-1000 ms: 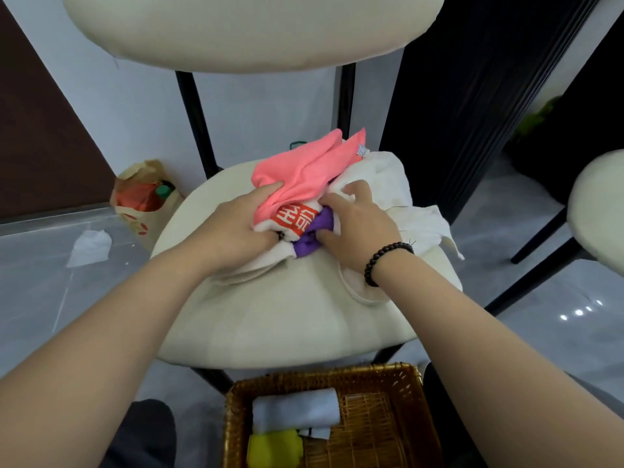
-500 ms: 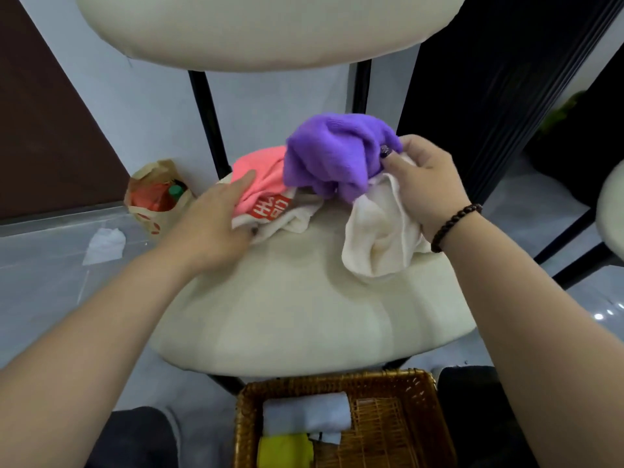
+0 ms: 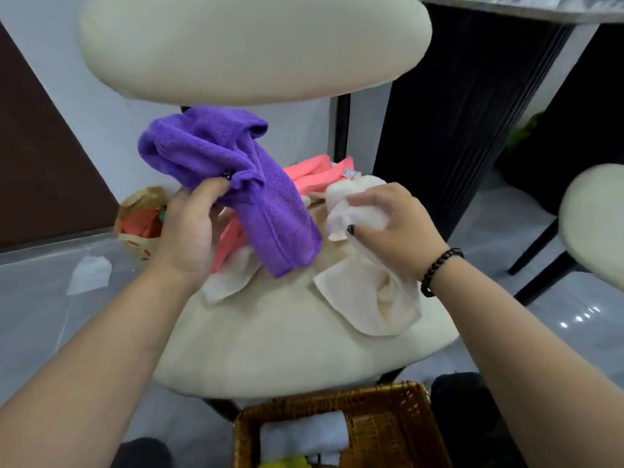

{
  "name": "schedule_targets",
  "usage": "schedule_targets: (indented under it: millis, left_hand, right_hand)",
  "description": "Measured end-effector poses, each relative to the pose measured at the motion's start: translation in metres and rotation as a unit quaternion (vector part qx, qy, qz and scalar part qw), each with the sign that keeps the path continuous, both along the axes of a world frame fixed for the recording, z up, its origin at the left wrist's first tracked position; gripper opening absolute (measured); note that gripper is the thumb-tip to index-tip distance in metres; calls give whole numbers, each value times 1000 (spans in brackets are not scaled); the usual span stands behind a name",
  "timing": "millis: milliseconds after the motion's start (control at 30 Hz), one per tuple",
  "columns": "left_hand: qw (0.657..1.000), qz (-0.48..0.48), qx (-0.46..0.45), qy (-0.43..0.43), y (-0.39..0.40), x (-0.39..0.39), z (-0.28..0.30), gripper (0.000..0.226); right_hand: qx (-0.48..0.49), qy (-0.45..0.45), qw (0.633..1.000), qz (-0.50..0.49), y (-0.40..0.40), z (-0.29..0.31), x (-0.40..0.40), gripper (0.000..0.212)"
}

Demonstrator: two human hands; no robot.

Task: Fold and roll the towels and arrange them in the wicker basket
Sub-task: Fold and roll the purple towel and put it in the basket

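Observation:
My left hand [image 3: 189,228] grips a purple towel [image 3: 236,177] and holds it up crumpled above the cream chair seat [image 3: 287,349]. Fingers of my right hand [image 3: 395,228] are curled round a cream towel [image 3: 364,288] that droops onto the seat. A pink towel [image 3: 310,173] lies behind them on the seat, partly hidden by the purple one. Below the seat stands the wicker basket [image 3: 381,400], with a rolled white towel [image 3: 304,434] and a bit of a yellow towel [image 3: 287,463] inside.
The chair's cream backrest [image 3: 253,45] hangs over the seat. A paper bag [image 3: 141,221] and a white scrap [image 3: 89,275] lie on the grey floor at left. A dark ribbed table base [image 3: 456,113] and a second chair [image 3: 594,224] stand at right.
The purple towel was pulled from the pile by my right hand, then passed to my left hand, which lifts it. My right hand now holds the cream towel.

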State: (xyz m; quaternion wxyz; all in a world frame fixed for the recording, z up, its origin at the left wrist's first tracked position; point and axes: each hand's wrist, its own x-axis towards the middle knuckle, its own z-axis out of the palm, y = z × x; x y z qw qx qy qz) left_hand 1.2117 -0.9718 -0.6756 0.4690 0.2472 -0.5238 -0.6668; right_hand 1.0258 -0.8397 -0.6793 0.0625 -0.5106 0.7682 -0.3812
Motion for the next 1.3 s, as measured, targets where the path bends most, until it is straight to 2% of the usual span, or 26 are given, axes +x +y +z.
schedule_targets:
  millis: [33, 133, 233, 333, 367, 400, 433, 500, 533, 567, 667, 800, 867, 933, 1033, 1133, 1233, 1300]
  left_hand:
    - [999, 1, 44, 31, -1, 3, 5, 28]
    - [994, 52, 100, 10, -15, 13, 8, 9]
    - [991, 72, 114, -15, -19, 23, 11, 26]
    - [992, 84, 94, -28, -20, 28, 10, 17]
    - [991, 93, 89, -28, -21, 30, 9, 12]
    - [991, 104, 83, -26, -21, 31, 9, 8]
    - [989, 118, 79, -30, -21, 33, 9, 3]
    - [984, 152, 62, -70, -21, 38, 8, 6]
    - [981, 162, 53, -90, -21, 40, 6, 6]
    - [979, 164, 48, -108, -20, 43, 3, 5]
    - [977, 136, 47, -159, -22, 51, -4, 16]
    - [972, 85, 11, -218, -24, 57, -12, 55]
    - [970, 61, 6, -237, -25, 59, -15, 62]
    - [969, 41, 11, -243, -25, 58, -16, 53]
    - [968, 18, 6, -250, -24, 55, -15, 33]
    - [966, -15, -1, -258, -19, 49, -17, 34]
    - [962, -43, -14, -268, -11, 41, -22, 19]
    - [954, -58, -33, -292, -3, 36, -24, 27]
  right_hand:
    - [1, 9, 1000, -12, -3, -2, -1, 29]
    - [-58, 29, 997, -42, -24, 9, 2, 26]
    - [-181, 13, 981, -73, -55, 44, 8, 27]
    - [-263, 17, 962, -65, -84, 68, 28, 25]
    - [-246, 28, 968, -35, -93, 69, 34, 26]
    - [-181, 58, 982, 10, -100, 65, 40, 29]
    - [-70, 104, 990, 59, -107, 53, 44, 38]
    - [173, 165, 961, 140, -110, 16, 48, 69]
    - [244, 172, 940, 163, -108, -5, 51, 81]
    - [270, 173, 931, 176, -106, -25, 53, 86]
    - [248, 158, 943, 157, -110, -62, 57, 79]
    - [240, 128, 959, 82, -138, -65, 69, 78]
    - [240, 108, 962, 68, -146, -65, 75, 79]
    - [229, 79, 966, 90, -150, -69, 69, 82]
    - [133, 7, 981, 138, -132, -61, 54, 73]
    - [9, -72, 987, 144, -81, -58, 39, 51]
    - [-37, -115, 987, 109, -24, -56, 35, 51]
    - [-77, -100, 984, 122, -4, -46, 40, 54]
